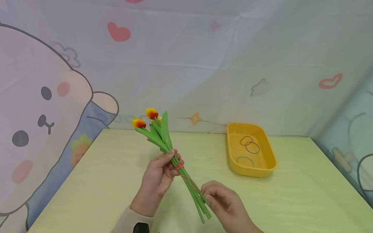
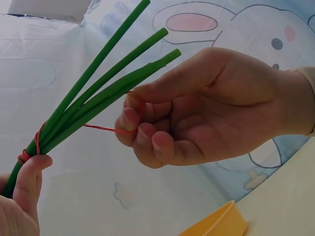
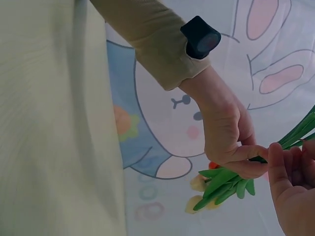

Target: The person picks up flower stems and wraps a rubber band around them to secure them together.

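A bunch of artificial tulips (image 1: 164,131) with red-yellow blooms and green leaves is held tilted above the table, blooms to the upper left. My left hand (image 1: 161,171) grips its green stems between thumb and fingers. Just below that grip, a red rubber band (image 2: 24,156) is wound round the stems. One loop of the band is stretched toward the stem ends, pinched by the fingers of my right hand (image 1: 225,204). In the left wrist view, the right hand (image 2: 197,108) pulls this strand away from the stems.
A yellow tray (image 1: 269,155) stands at the back right of the pale table (image 1: 96,181), holding several loose rubber bands (image 1: 246,140) in different colours. Behind the table hangs a cloth backdrop (image 1: 186,64) with printed cartoon figures. A dark cable (image 1: 359,181) hangs at the far right.
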Demonstrator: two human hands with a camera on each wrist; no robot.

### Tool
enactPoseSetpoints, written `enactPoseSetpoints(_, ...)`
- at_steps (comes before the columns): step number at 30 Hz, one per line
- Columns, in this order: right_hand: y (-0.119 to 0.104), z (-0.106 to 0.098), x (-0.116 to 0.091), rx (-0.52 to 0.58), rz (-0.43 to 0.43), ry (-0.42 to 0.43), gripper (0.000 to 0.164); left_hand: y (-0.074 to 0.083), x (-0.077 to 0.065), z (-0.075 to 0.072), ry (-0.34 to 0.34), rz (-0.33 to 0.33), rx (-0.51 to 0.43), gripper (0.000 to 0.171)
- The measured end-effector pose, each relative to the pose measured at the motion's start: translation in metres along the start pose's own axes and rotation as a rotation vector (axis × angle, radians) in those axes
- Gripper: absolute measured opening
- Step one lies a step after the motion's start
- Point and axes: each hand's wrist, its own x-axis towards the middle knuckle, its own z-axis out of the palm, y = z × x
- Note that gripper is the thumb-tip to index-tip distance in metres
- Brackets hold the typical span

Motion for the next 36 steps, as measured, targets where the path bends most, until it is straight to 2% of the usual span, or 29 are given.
enactPoseSetpoints(4, 0.002, 0.0, 0.001, 0.026, 0.03, 0.015, 0.014, -0.002, -0.003, 0.002, -0.074, 0.005, 0.007, 0.025)
enactPoseSetpoints(10, 0.006, 0.001, 0.004, 0.035, 0.028, 0.02, 0.013, -0.004, -0.007, 0.006, -0.108, -0.006, 0.054, 0.023)
enactPoseSetpoints(17, 0.01, 0.0, 0.01, 0.035, 0.137, 0.02, 0.014, -0.009, -0.008, 0.009, -0.146, -0.024, 0.137, 0.022)
enactPoseSetpoints(23, 0.014, 0.002, 0.012, 0.039, 0.161, 0.041, 0.015, -0.019, -0.01, 0.01, -0.122, -0.115, 0.215, 0.021)
enactPoseSetpoints(27, 0.017, 0.003, 0.011, -0.006, 0.164, 0.063, 0.015, -0.024, -0.013, 0.007, -0.094, -0.19, 0.247, 0.02)
enactPoseSetpoints(31, 0.022, 0.003, 0.011, -0.042, 0.187, 0.077, 0.015, -0.023, -0.015, 0.004, -0.07, -0.217, 0.277, 0.016)
enactPoseSetpoints(33, 0.026, 0.004, 0.012, -0.039, 0.156, 0.059, 0.013, -0.019, -0.015, 0.003, -0.056, -0.211, 0.31, 0.014)
enactPoseSetpoints(36, 0.031, 0.006, 0.015, -0.036, 0.051, 0.003, 0.008, -0.009, -0.014, 0.002, -0.038, -0.195, 0.381, 0.012)
